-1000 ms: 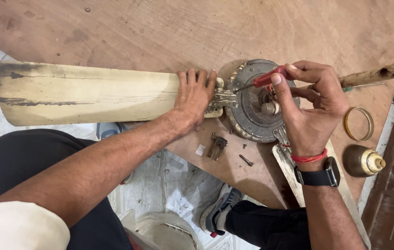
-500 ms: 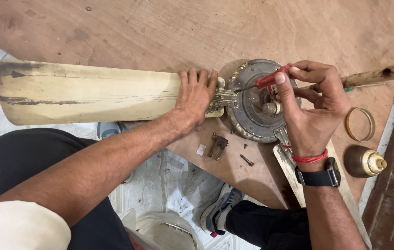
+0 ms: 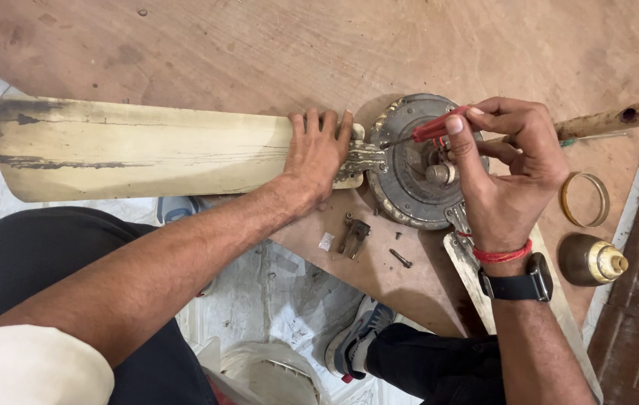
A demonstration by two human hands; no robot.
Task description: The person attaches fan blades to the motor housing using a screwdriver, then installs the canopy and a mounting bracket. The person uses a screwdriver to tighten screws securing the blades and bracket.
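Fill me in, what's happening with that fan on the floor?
A person has a ceiling fan motor hub lying on a wooden board. The left hand presses flat on the cream blade near its bracket. The right hand holds a red-handled screwdriver, tip at the hub's rim. A loose screw lies beside the hub.

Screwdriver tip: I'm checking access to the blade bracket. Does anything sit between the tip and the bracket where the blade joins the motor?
Nothing visible does. The screwdriver in the right hand points straight at the bracket; the left hand rests on the blade, beside it.
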